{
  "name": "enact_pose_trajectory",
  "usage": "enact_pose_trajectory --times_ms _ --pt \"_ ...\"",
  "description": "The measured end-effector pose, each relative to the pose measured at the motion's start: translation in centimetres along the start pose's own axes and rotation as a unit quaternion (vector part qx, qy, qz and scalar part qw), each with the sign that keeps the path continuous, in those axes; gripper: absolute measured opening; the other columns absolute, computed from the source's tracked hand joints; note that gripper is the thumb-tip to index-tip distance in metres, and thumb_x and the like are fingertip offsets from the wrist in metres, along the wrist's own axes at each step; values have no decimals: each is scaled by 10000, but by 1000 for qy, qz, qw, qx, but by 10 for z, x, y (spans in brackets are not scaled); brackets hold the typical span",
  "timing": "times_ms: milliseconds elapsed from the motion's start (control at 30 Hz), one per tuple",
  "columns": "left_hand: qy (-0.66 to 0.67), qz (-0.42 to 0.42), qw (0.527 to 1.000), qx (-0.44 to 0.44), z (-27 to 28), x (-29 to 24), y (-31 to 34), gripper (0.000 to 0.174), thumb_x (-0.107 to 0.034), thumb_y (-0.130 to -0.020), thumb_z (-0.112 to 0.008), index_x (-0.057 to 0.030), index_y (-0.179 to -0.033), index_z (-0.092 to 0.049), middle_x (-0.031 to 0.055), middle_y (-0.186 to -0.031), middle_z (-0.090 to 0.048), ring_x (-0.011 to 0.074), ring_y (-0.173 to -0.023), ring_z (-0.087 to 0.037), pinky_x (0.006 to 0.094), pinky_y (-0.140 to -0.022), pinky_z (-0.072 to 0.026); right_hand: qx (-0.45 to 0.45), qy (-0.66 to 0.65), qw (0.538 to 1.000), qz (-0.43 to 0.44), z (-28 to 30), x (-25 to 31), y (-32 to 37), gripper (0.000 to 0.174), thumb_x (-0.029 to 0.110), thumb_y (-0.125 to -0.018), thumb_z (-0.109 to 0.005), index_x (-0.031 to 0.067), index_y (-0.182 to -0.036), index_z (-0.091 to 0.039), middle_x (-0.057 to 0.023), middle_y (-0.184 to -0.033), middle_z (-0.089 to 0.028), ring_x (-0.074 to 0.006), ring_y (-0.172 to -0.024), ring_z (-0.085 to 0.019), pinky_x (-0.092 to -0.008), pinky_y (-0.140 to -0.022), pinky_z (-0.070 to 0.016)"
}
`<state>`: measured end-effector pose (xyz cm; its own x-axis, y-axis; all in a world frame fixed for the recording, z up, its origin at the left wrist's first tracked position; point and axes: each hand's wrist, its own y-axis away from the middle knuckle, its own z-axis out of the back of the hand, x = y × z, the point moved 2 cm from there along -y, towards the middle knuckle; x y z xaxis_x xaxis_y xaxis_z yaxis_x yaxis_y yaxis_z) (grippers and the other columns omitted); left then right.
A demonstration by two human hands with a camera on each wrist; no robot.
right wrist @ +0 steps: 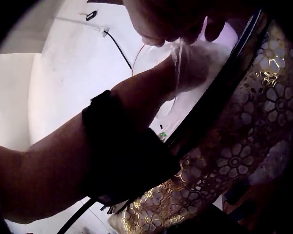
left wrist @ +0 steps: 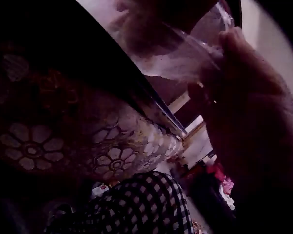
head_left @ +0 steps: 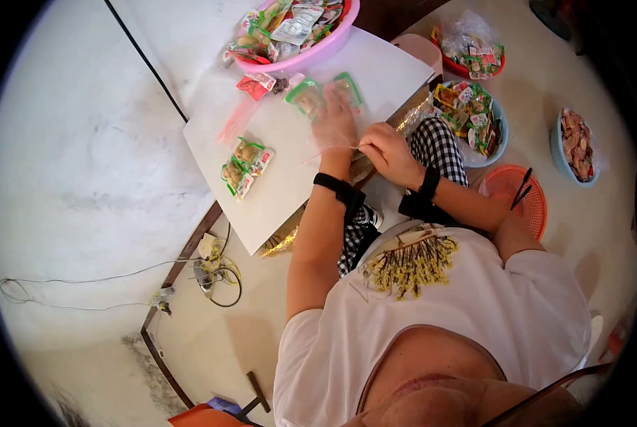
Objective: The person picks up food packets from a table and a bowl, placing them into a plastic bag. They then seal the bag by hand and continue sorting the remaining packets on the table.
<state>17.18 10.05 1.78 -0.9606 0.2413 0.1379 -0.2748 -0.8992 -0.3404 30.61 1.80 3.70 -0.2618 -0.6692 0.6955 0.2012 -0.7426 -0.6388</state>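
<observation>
My left hand is pushed inside a clear plastic bag that lies on a white board. Two green snack packets lie at its fingertips; the plastic blurs how the fingers lie. My right hand pinches the bag's mouth at the board's right edge. In the right wrist view the right hand holds the clear bag open around the left forearm. The left wrist view shows the bag and the right hand, dimly.
A pink basin of packets stands at the board's far end, with a red packet beside it. A small pile of green packets lies mid-board. Bowls and an orange basket sit on the floor to the right. Cables lie left.
</observation>
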Motion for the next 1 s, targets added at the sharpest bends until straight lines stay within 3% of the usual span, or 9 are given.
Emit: enact_pose_trajectory --times_ms 100,200,400,500,533,633,767,867,1000 --pt "-70 -11 989 -126 -4 4 -9 541 -176 -854 -543 -112 -1373 -405 168 -1370 -435 390 -1083 -551 450 -762 -539 9 -4 1000 0 -2 -3 2 84 104 -858 -601 30 -846 -565 -126 -794 -534 -338 -791 -521 -416 -701 -427" --pt "-8 42 999 -19 -3 4 -12 555 -191 -842 -558 -104 -1368 -404 185 -1364 -430 432 -1095 -532 471 -816 -522 19 3 1000 -16 0 -4 5 91 110 -856 -607 29 -849 -565 -126 -795 -536 -339 -792 -523 -416 -699 -427" --pt "145 48 988 -29 9 11 16 545 -120 -808 -549 14 -1322 -429 210 -1336 -446 412 -1119 -527 450 -772 -518 59 54 997 -24 6 -2 3 92 85 -810 -644 35 -852 -580 -120 -826 -548 -334 -818 -534 -414 -705 -433" --pt "183 59 980 57 14 15 40 459 -165 -813 -591 -18 -1232 -476 214 -1257 -456 389 -1031 -547 440 -786 -490 91 85 992 -9 0 -5 6 108 52 -770 -661 41 -855 -597 -111 -850 -555 -326 -844 -543 -413 -719 -446" --pt "168 -45 982 -76 29 16 56 349 -155 -820 -598 -1 -1127 -536 243 -1266 -473 389 -1021 -549 433 -808 -477 99 89 991 -5 1 -4 5 108 50 -768 -661 42 -855 -599 -110 -854 -556 -325 -847 -545 -412 -722 -448" --pt "288 -72 950 100 79 21 93 210 -137 -824 -609 -21 -999 -604 217 -1086 -586 379 -909 -586 427 -752 -488 115 94 989 -1 3 6 -1 101 34 -761 -652 37 -843 -594 -107 -878 -564 -321 -856 -550 -407 -734 -455" --pt "270 73 959 -38 100 78 126 72 -130 -830 -630 -86 -882 -655 119 -805 -635 335 -727 -622 405 -631 -504 125 98 987 -1 2 7 -6 109 21 -738 -644 33 -825 -581 -108 -892 -565 -320 -875 -551 -403 -743 -458" --pt "72 268 954 -115 81 163 132 292 -319 -839 -678 -65 -981 -654 152 -929 -641 336 -776 -635 424 -671 -515 123 96 988 0 -2 14 -7 113 15 -723 -636 29 -809 -564 -113 -911 -568 -325 -890 -549 -406 -750 -460" --pt "17 436 896 80 75 214 130 563 -530 -741 -697 -38 -1013 -666 186 -1033 -616 351 -978 -601 450 -778 -511 153 67 986 19 -8 23 -7 123 -2 -702 -614 29 -795 -539 -116 -911 -565 -330 -882 -542 -410 -747 -457"
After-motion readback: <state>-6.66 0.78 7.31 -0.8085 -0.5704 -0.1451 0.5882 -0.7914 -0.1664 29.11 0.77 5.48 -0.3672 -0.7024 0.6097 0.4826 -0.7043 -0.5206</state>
